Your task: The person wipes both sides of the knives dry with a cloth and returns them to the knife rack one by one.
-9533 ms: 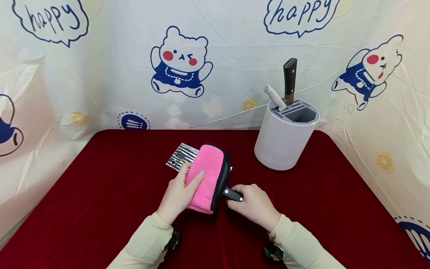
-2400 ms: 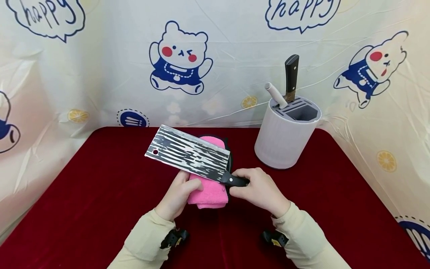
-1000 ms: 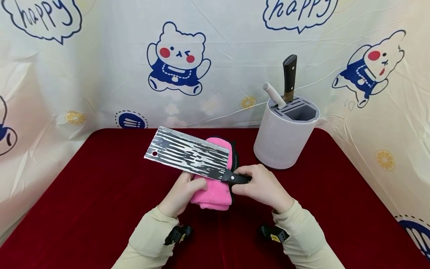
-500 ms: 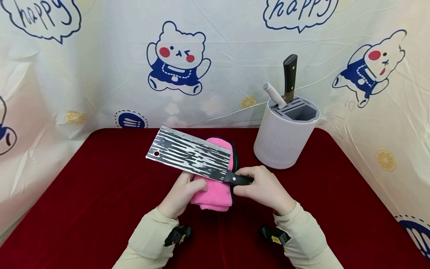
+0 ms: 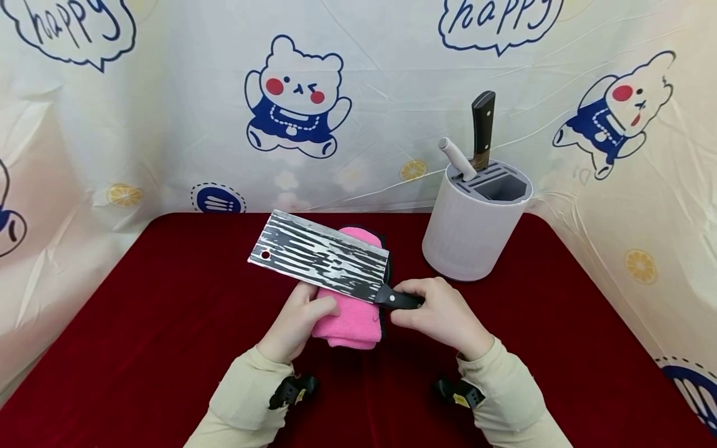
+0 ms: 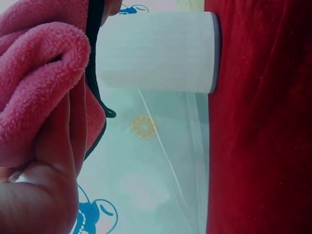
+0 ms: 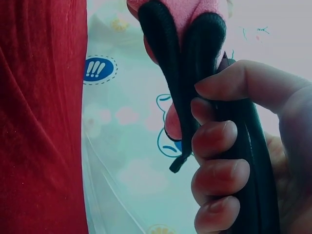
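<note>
In the head view my right hand (image 5: 442, 311) grips the black handle (image 5: 399, 298) of a cleaver (image 5: 322, 256). Its broad blade, streaked black and silver with a small hole near the far corner, points up and to the left. Under the blade lies a folded pink cloth (image 5: 350, 323) with dark edging, which my left hand (image 5: 297, 320) holds, thumb on top. The right wrist view shows curled fingers (image 7: 219, 178) around the handle, beside the dark cloth edge. Pink folds (image 6: 44, 73) sit over the left palm (image 6: 41, 195) in the left wrist view.
A white knife block (image 5: 476, 230) stands at the back right of the table with its red cover (image 5: 168, 348). In its slots are a black-handled knife (image 5: 483, 127) and a white-handled tool (image 5: 458, 160). A printed curtain (image 5: 392, 74) hangs behind.
Earliest, the cloth covered much of the blade; later the blade lies on top of it. Over the last half second the cleaver shifts slightly right and the left hand with the cloth slightly left.
</note>
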Demonstrator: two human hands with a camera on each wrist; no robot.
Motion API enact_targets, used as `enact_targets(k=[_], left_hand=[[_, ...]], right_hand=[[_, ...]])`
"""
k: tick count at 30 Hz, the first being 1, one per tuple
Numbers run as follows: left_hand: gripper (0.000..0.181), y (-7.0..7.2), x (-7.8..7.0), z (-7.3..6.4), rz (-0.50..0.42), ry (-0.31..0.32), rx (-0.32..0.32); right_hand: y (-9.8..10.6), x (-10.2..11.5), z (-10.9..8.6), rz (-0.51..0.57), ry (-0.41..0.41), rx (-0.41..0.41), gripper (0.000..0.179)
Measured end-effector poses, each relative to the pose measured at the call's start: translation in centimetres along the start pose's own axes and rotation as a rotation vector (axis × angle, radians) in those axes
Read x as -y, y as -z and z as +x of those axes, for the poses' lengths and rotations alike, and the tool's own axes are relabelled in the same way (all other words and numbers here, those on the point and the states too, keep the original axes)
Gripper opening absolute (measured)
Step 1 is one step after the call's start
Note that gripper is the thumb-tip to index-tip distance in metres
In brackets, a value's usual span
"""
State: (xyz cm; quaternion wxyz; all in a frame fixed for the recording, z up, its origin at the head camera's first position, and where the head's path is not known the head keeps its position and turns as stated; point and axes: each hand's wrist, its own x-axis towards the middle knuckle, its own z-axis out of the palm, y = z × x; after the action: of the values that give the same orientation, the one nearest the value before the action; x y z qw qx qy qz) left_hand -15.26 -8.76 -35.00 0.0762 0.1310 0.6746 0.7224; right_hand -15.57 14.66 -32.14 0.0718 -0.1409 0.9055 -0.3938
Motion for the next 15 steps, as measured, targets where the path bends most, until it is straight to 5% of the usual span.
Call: enact_targets(k=[15], left_hand=[[0.057,1.3,-0.8,-0.3,-0.01,-0.016,-0.043]], right_hand=[[0.1,-0.4,0.1,-0.002,0.012,-0.009,0.016]])
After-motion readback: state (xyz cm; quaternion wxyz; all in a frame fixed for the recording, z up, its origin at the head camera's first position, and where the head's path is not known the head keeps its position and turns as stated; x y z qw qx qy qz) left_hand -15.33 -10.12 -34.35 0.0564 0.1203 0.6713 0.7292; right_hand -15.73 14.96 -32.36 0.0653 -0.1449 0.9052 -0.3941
